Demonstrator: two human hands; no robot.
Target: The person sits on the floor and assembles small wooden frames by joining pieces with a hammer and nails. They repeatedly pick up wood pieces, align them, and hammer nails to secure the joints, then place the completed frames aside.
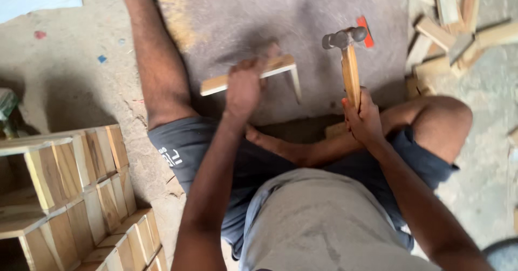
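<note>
I sit on the floor with my legs spread. My left hand (244, 85) is closed around a light wooden strip piece (278, 67), an L-shaped frame corner with a short leg pointing down at its right end, held over a dark grey slab (226, 17). My right hand (362, 117) grips the wooden handle of a hammer (349, 60). Its metal head is raised upright to the right of the frame piece, apart from it. The image is motion-blurred around my left hand.
Stacked wooden crates (81, 195) made of slats stand at the lower left. A heap of loose wood offcuts (453, 28) lies at the upper right. A small red object (367, 31) sits behind the hammer head. Concrete floor (70, 71) surrounds the slab.
</note>
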